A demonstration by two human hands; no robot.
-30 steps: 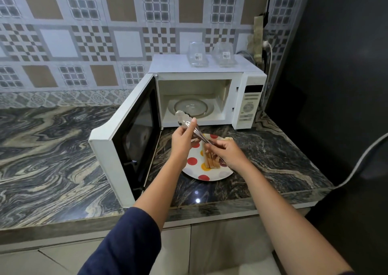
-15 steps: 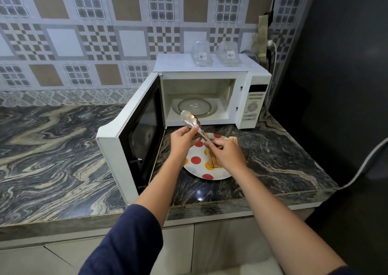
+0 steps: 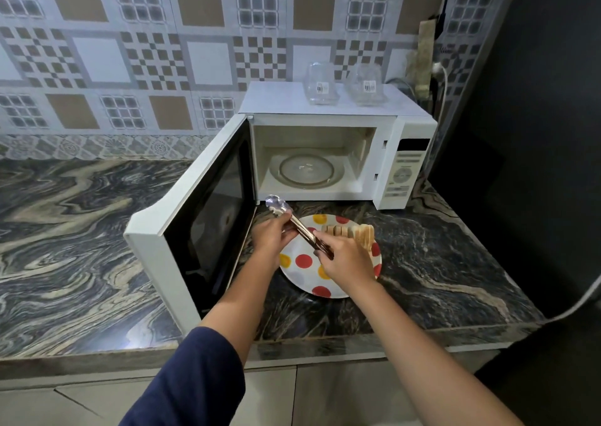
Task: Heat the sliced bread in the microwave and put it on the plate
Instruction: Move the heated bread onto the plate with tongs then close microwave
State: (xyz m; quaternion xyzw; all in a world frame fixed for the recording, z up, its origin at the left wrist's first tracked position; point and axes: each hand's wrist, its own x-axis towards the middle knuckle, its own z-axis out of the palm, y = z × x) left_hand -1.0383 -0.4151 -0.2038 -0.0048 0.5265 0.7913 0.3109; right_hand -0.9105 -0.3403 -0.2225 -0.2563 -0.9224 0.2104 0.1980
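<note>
A white microwave (image 3: 403,126) stands on the marble counter with its door (image 3: 198,227) swung open to the left; the glass turntable (image 3: 307,170) inside holds nothing. In front of it lies a white plate (image 3: 304,279) with red and yellow dots. Several bread slices (image 3: 357,233) stand on edge at the plate's far right. Metal tongs (image 3: 292,222) lie slanted above the plate. My left hand (image 3: 271,235) grips them near the shiny upper end, and my right hand (image 3: 346,261) grips their lower dark end.
Two clear glass containers (image 3: 320,84) sit on top of the microwave. A plug and cable (image 3: 439,71) hang at the wall right of it. A dark wall (image 3: 536,133) bounds the counter on the right. The counter's front edge (image 3: 292,344) runs below the plate.
The view has shifted a little, so the scene sits lower and to the right. My hands have moved slightly apart along the tongs. The bread slices show more clearly beyond my right hand.
</note>
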